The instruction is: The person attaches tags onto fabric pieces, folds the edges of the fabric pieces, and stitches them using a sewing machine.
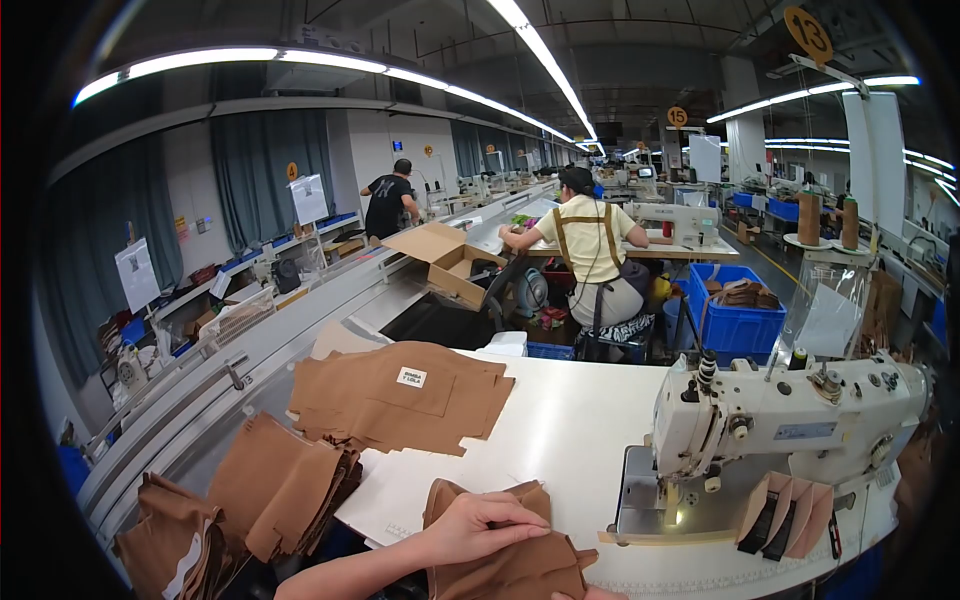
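My left hand (488, 527) reaches in from the lower left, its fingers pressed together on a brown fabric piece (515, 572) at the table's front edge. Of my right hand (588, 594) only a small part shows at the bottom of the view, by the same fabric; its fingers are mostly hidden. Farther back on the white table lies a stack of brown fabric panels (350, 395), the top one with a pocket and a white label (411, 377). To the right stands a white sewing machine (760, 415), its needle area lit.
A cardboard holder (790, 515) with black strips sits before the machine. More brown fabric bundles (270, 480) hang at the left. Beyond are an open cardboard box (450, 262), a blue crate (738, 312) and two people, one seated (590, 240), one farther off (388, 208).
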Available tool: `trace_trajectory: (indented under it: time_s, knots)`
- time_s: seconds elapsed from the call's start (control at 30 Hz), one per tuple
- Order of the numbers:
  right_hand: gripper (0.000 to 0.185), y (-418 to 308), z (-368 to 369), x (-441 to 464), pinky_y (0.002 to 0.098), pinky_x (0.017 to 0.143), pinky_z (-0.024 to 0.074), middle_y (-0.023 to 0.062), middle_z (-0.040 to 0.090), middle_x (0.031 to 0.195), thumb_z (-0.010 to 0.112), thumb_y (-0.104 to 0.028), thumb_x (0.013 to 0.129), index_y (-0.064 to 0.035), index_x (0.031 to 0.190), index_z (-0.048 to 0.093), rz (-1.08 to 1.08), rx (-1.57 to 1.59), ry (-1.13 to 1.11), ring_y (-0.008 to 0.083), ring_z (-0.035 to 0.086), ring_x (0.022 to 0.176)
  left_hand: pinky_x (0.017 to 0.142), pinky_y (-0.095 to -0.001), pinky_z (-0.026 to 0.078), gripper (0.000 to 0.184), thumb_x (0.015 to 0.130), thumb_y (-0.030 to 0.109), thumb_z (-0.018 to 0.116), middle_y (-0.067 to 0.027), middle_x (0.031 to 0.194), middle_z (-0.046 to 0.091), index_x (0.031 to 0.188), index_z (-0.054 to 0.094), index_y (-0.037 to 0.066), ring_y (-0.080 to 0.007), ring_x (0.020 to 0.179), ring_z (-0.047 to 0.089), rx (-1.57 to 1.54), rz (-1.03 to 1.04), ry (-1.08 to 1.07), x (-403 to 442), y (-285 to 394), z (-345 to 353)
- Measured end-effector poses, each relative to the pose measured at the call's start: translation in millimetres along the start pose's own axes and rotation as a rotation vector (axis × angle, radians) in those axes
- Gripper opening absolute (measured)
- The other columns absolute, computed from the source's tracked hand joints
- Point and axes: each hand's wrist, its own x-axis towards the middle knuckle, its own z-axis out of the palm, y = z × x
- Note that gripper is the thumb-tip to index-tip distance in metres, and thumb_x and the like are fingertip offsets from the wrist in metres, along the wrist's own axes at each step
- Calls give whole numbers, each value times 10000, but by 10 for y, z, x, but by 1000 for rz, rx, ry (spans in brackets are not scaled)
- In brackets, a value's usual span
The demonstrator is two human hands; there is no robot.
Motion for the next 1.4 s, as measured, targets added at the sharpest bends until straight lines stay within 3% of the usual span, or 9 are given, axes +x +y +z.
trace_trajectory:
  time_s: [0.4, 0.6, 1.03, 1.13, 1.23, 1.33, 1.4]
  knots:
    - [244, 86, -46, -1, 241, 820, 510, 19, 709, 1040, 573, -121, 1039, 31, 1204, 666, 1, -29, 8, 68, 612, 912, 825, -254, 521, 207, 953, 202, 713, -47, 990, 743, 1093, 755, 56, -102, 909, 665, -54, -297, -161, 42, 148, -114]
    - [232, 94, -38, 11, 238, 807, 506, 11, 705, 1016, 581, -121, 1035, 41, 1175, 672, -37, -71, 57, 67, 604, 899, 822, -241, 519, 216, 950, 222, 719, -33, 985, 752, 1089, 764, 63, -82, 903, 661, -8, -297, -98, 21, 100, -74]
    - [243, -79, -49, 45, 218, 733, 482, -30, 676, 933, 576, -178, 1046, 34, 1096, 682, -25, 177, 69, 38, 567, 836, 865, -234, 534, 169, 922, 172, 754, -28, 1004, 766, 1030, 777, 44, -72, 926, 678, -75, -428, -58, 145, 155, -85]
    - [246, -116, -45, 75, 220, 715, 472, -38, 656, 899, 566, -190, 1053, 31, 1038, 673, -40, 77, 71, 32, 549, 820, 831, -229, 520, 224, 934, 215, 743, -38, 986, 765, 1072, 773, 41, -65, 909, 659, -56, -400, -51, 120, 182, -165]
    - [292, -122, 97, 246, 225, 693, 458, -33, 644, 851, 541, -219, 1066, 29, 972, 665, -94, -59, 80, 38, 537, 795, 783, -266, 539, 188, 910, 202, 748, -53, 907, 758, 1011, 780, 46, -121, 851, 685, 215, -358, 26, 180, 314, -247]
    - [320, 62, 368, 642, 273, 754, 506, 11, 636, 885, 517, -270, 1076, 19, 1011, 639, -120, 122, 16, 99, 597, 829, 791, -334, 516, 131, 874, 189, 701, -37, 811, 706, 931, 781, 103, -183, 803, 664, 979, 137, 35, 474, 326, -274]
    - [332, 316, 490, 773, 340, 826, 536, 67, 645, 962, 512, -301, 1074, 18, 1111, 599, 6, 449, 58, 178, 640, 885, 833, -352, 489, 133, 837, 199, 673, -7, 776, 656, 919, 769, 156, -189, 784, 631, 1203, 251, -67, 679, 219, -63]
